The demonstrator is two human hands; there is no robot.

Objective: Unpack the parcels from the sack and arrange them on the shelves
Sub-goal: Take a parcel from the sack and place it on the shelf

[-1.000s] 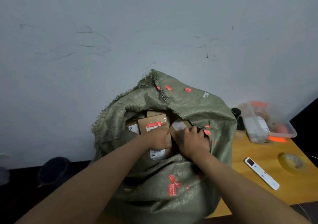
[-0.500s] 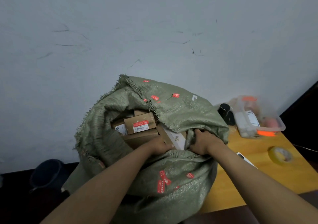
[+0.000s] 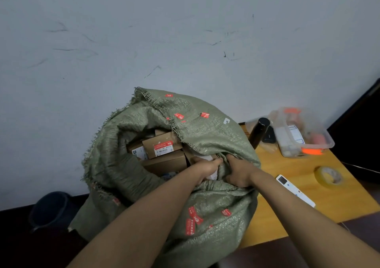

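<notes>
Sacking of green woven cloth is filling the middle of the view: the sack (image 3: pixel 205 136) is slumping on the left end of the wooden surface (image 3: pixel 287 202), its frayed mouth gaping toward ten o'clock. Inside the mouth, cardboard parcels (image 3: pixel 164 158) are lying stacked, the top one with the red-and-white label (image 3: pixel 163 147) facing up; those beneath are mostly hidden by folds of cloth, so their number cannot be told. Left hand (image 3: pixel 207 168) is reaching in at the near rim, its grip curling round the edge of a pale parcel (image 3: pixel 205 158) of which only a sliver is showing. Right hand (image 3: pixel 239 172), just at three o'clock of it and nearly touching, is clamping a bunched fold of the sack's rim, with the fingertips buried in the cloth. Well apart at two o'clock, a clear plastic tub (image 3: pixel 320 142) is holding orange and white items too blurred to name, and a black cylinder (image 3: pixel 260 132) is leaning just beside the sack. A white remote-like device (image 3: pixel 294 189) is lying at three o'clock, with a roll of yellow tape (image 3: pixel 329 177) beyond it. A dark bin (image 3: pixel 51 210) is sitting low at eight o'clock, half lost in shadow.
</notes>
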